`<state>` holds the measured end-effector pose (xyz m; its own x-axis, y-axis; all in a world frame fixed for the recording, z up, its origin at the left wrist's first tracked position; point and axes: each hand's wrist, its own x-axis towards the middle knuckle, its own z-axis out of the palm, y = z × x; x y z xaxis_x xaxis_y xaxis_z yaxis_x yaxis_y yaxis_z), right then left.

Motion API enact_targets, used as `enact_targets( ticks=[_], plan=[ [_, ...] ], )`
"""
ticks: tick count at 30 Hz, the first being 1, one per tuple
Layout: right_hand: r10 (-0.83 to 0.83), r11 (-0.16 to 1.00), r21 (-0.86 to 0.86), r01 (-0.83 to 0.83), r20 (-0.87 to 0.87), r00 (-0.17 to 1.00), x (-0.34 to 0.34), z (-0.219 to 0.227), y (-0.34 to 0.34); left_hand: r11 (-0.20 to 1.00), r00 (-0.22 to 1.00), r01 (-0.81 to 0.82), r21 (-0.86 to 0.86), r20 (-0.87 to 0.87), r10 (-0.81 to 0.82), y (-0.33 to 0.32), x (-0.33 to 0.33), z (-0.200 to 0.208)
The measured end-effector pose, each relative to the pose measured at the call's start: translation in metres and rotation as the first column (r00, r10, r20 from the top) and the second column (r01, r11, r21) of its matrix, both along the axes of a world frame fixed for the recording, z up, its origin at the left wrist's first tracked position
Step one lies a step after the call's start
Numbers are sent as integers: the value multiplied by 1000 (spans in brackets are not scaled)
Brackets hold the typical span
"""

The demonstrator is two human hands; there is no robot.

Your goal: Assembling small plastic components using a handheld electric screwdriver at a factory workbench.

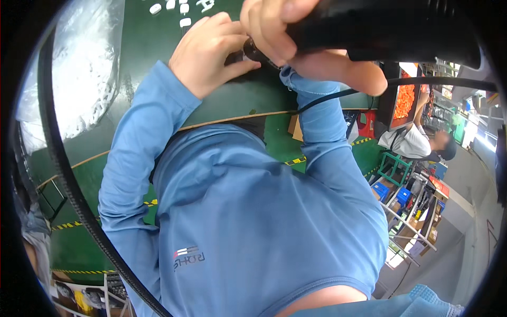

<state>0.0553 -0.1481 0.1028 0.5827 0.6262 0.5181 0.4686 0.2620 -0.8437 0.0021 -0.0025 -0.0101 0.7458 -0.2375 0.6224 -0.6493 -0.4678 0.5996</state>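
Note:
My left hand [208,50] is over the green table, fingers curled and thumb closing toward them. Between them is a small dark piece [236,57], too covered to name. Close beside it, my right hand [311,64] grips a thick black cylindrical tool [396,33], with slots at its far right end. The tool lies across the upper right of the view. A small round dark part [251,50] shows between both hands, next to my right fingertips. Just beyond my left hand, several small white plastic pieces [185,22] are on the table.
A clear plastic bag [79,68] full of small white parts lies on the table [142,39] at left. Black cables [71,185] cross the view on both sides. At right, a person [417,141] sits by a tray of orange pieces [405,100], near shelving with blue bins [403,195].

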Motion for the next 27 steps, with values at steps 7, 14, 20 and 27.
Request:
enact_targets(
  ticks=[7, 14, 20, 27],
  plan=[
    [180, 964, 223, -145, -142, 974, 7, 3, -10, 999, 997, 41, -15, -60, -42, 3, -2, 7],
    [359, 857, 459, -234, -206, 910, 28, -1, -27, 985, 971, 57, 164, -239, -16, 1, 5, 26],
    [444, 617, 683, -390, 106, 890, 85, -31, -28, 915, 987, -122, 385, -46, 151, 30, 84, 29],
    [27, 916, 391, 96, -299, 954, 45, -22, -41, 860, 993, -18, 510, -89, 73, 39, 125, 35]
  ],
)
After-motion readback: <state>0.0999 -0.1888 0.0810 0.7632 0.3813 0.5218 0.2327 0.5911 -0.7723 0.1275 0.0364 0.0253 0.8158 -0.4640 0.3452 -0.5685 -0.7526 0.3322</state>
